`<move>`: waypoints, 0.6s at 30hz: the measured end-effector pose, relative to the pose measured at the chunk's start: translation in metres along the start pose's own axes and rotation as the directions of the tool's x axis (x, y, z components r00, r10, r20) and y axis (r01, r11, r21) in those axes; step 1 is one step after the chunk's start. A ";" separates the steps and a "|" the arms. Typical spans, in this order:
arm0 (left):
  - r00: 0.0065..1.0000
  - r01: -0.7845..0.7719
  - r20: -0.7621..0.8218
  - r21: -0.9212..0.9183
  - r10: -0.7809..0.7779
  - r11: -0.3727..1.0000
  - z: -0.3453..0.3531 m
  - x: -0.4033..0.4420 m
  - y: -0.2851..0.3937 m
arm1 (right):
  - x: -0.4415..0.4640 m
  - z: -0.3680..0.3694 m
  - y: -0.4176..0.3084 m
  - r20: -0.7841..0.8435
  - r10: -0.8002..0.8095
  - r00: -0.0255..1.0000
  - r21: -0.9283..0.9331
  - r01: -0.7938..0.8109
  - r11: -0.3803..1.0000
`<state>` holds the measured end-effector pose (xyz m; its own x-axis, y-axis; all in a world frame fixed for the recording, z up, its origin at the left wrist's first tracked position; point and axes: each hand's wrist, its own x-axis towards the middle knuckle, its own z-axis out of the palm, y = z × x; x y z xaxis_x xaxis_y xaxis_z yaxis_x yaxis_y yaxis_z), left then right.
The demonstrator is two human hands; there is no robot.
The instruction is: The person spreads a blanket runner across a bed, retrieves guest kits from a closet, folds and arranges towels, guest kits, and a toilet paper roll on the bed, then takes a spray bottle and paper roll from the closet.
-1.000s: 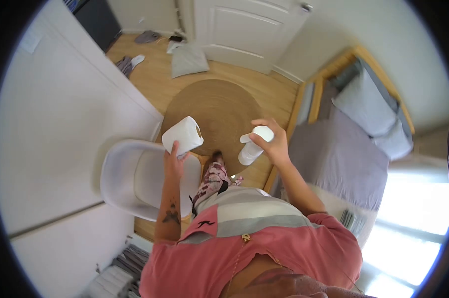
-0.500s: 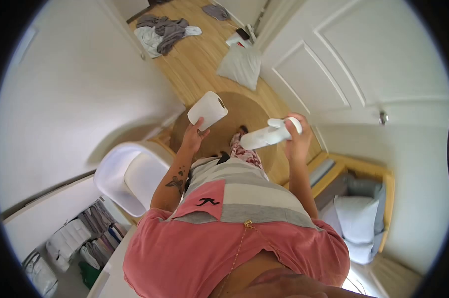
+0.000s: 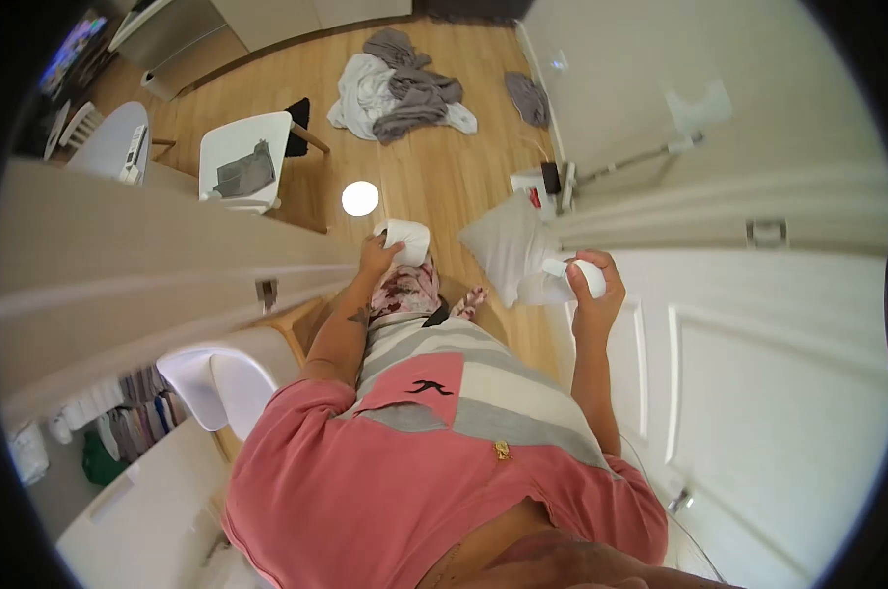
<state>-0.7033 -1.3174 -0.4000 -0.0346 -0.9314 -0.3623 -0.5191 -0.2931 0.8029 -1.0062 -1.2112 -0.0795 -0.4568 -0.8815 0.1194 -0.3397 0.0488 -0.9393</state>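
My left hand (image 3: 373, 259) is closed around a white paper roll (image 3: 409, 242), held out in front of my waist. The fingers wrap its near side, and the roll's far end is partly turned away. In my right hand (image 3: 601, 292) is a spray bottle (image 3: 589, 279) with a white head, gripped round the top. Its pale, see-through body (image 3: 544, 289) points left and blends with the grey pillow behind it. Both hands are apart from each other, at about the same height.
A white panelled door (image 3: 748, 393) stands close on my right, a wall edge (image 3: 169, 255) on my left. On the wooden floor ahead lie a grey pillow (image 3: 508, 240) and heaped grey and white cloths (image 3: 404, 93). A white chair (image 3: 242, 157) bears a grey cloth.
I have moved forward into the doorway, and the room ahead with its chairs has come into view. The roll and spray bottle stay in my hands, both now tilted differently.
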 end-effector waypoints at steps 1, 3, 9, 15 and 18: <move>1.000 0.009 -0.029 -0.019 -0.009 1.000 -0.004 0.024 -0.003 | 0.027 0.010 0.001 0.030 -0.020 0.999 0.001 0.020 1.000; 0.995 0.083 -0.074 0.327 -0.062 0.941 -0.019 0.071 -0.012 | 0.078 0.036 0.004 -0.010 -0.040 0.999 0.073 0.041 0.996; 1.000 0.007 -0.024 0.429 0.004 0.903 -0.108 0.244 0.013 | 0.231 0.120 0.016 -0.109 0.079 0.991 0.324 -0.040 0.945; 0.974 -0.003 -0.216 0.300 0.071 0.954 -0.207 0.346 0.097 | 0.389 0.214 0.000 0.015 0.029 0.999 0.283 -0.032 0.959; 0.970 0.104 -0.238 0.245 -0.044 0.964 -0.244 0.379 0.069 | 0.466 0.272 -0.006 0.137 0.007 0.990 0.138 -0.026 0.990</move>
<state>-0.5436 -1.7431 -0.3657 0.1926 -0.9423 -0.2738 -0.7133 -0.3260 0.6204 -0.9934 -1.7496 -0.1060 -0.3420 -0.9373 0.0672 -0.2108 0.0068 -0.9775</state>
